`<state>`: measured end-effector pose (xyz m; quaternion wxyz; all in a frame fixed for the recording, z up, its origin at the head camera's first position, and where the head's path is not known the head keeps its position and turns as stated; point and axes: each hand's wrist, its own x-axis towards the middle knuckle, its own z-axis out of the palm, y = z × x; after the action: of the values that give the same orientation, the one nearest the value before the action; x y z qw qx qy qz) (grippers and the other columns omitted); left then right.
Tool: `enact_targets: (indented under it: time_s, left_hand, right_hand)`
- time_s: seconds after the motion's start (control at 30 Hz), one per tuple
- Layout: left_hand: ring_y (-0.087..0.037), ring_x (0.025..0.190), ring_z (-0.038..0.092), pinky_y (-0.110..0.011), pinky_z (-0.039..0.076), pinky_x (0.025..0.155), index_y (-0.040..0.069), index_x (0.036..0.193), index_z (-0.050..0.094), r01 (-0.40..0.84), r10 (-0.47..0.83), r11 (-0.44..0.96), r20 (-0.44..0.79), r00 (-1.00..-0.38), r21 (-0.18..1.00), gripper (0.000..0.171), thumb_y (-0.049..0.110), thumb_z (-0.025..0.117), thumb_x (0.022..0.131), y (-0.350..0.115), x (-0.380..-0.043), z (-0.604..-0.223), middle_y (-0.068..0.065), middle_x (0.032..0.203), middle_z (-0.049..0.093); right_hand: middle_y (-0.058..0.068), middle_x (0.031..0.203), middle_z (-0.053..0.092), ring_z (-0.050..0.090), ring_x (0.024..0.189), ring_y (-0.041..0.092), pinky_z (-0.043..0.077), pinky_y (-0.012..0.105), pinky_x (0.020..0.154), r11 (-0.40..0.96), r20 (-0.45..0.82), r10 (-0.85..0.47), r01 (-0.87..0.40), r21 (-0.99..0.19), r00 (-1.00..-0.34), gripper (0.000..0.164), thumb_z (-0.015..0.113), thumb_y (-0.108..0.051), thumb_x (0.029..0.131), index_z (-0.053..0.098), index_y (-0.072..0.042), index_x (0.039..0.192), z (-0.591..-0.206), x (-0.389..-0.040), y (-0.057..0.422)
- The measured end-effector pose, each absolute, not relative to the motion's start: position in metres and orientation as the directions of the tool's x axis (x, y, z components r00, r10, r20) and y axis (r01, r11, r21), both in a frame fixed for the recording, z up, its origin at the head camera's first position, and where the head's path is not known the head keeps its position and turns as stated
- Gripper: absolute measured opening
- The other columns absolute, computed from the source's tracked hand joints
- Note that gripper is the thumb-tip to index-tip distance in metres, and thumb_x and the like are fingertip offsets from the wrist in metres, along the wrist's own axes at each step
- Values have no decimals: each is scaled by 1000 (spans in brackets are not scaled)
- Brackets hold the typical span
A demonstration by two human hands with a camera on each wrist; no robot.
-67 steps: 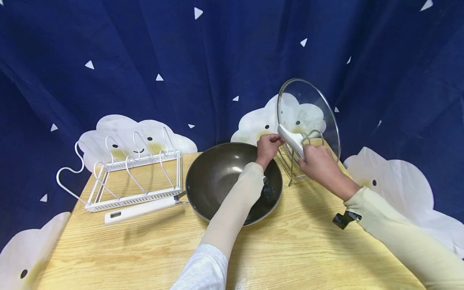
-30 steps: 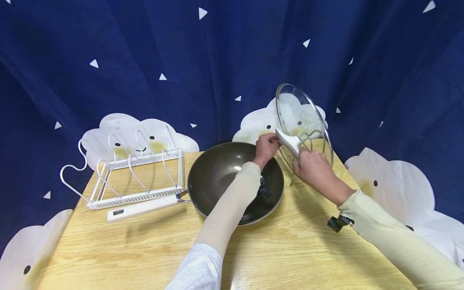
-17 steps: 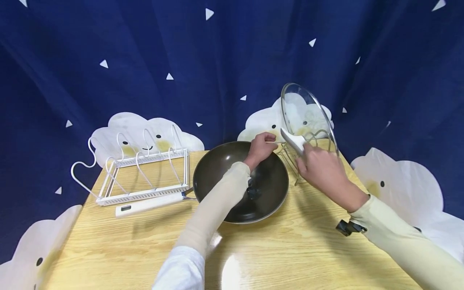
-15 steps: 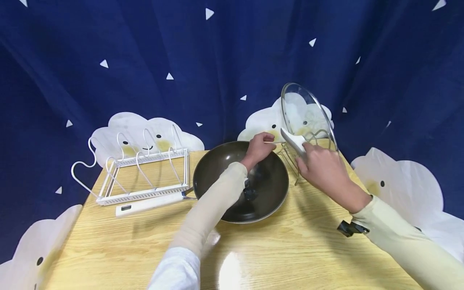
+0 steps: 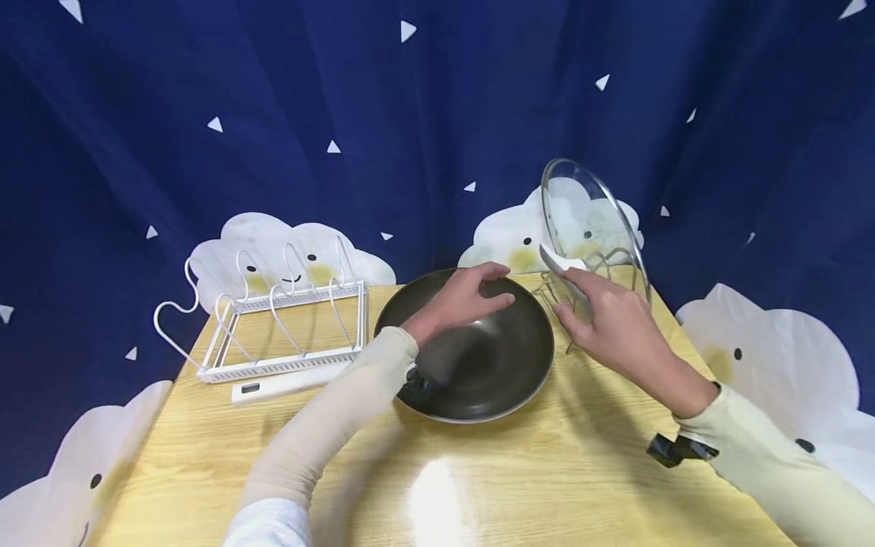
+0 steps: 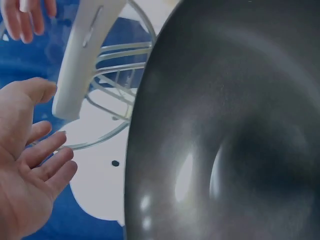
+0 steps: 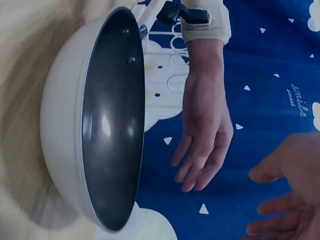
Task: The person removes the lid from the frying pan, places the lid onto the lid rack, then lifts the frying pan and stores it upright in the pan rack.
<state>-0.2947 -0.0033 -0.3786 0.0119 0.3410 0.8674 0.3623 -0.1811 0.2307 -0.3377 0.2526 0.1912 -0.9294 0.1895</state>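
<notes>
A dark wok (image 5: 478, 372) with a white handle (image 5: 287, 384) sits mid-table. Over its far left part my left hand (image 5: 461, 300) hovers with fingers spread and nothing in them. A glass lid (image 5: 595, 190) with a steel rim and a white handle (image 5: 557, 260) stands tilted on edge in a wire rack (image 5: 567, 304) behind the wok's right side. My right hand (image 5: 615, 323) is right at the lid's handle, fingers extended and thumb apart. In the left wrist view the lid handle (image 6: 82, 65) shows between both hands. The right wrist view shows both hands with loose, straight fingers.
A white wire rack (image 5: 280, 365) with curved dividers stands at the left, just behind the wok's handle. The wooden table (image 5: 533, 479) extends in front of the wok. A blue curtain (image 5: 410, 99) with cloud prints hangs close behind the table.
My left hand has left the rack's side and drawn back leftward over the wok, its fingers spreading. The right hand has loosened from the lid's handle; the lid has tilted and stays in the rack.
</notes>
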Motion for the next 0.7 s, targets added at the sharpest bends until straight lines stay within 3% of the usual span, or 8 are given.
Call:
enact_targets:
  time_s: [0.1, 0.23, 0.37, 0.53, 0.7]
  left_hand:
    - [-19, 130, 57, -29, 44, 110, 8, 141, 59, 623, 633, 517, 228, -740, 587, 54, 35, 71, 96, -23, -283, -375, -5, 139, 63]
    - [-17, 135, 54, -30, 41, 113, 9, 145, 56, 669, 669, 536, 224, -709, 515, 59, 39, 70, 96, -49, -267, -374, -4, 144, 60]
    - [-19, 142, 47, -35, 36, 118, 11, 150, 51, 695, 678, 574, 224, -700, 433, 67, 48, 68, 96, -75, -255, -376, -4, 150, 55]
    - [-26, 148, 39, -40, 30, 122, 12, 154, 46, 666, 640, 635, 217, -738, 393, 77, 57, 65, 95, -110, -243, -379, -6, 156, 48]
    - [-29, 148, 38, -45, 30, 122, 13, 155, 44, 615, 573, 701, 229, -787, 360, 82, 64, 61, 93, -148, -232, -386, -9, 157, 46]
  right_hand:
    - [20, 128, 68, 67, 110, 43, 52, 61, 81, 829, 518, -284, -478, -290, -807, 48, 76, -20, 90, 64, -2, 133, -343, -180, 227]
    - [19, 129, 68, 69, 103, 38, 54, 56, 79, 801, 478, -306, -494, -338, -824, 50, 77, -22, 91, 63, -3, 135, -354, -179, 224]
    - [21, 139, 61, 67, 113, 41, 53, 58, 89, 787, 441, -300, -481, -386, -846, 53, 75, -26, 93, 60, -3, 139, -363, -177, 220]
    - [21, 147, 55, 66, 115, 43, 51, 61, 95, 774, 406, -308, -475, -419, -861, 59, 73, -32, 95, 56, -5, 144, -373, -177, 217]
    - [24, 152, 49, 53, 132, 47, 42, 65, 105, 763, 375, -315, -468, -446, -872, 64, 72, -37, 95, 53, -4, 146, -386, -182, 215]
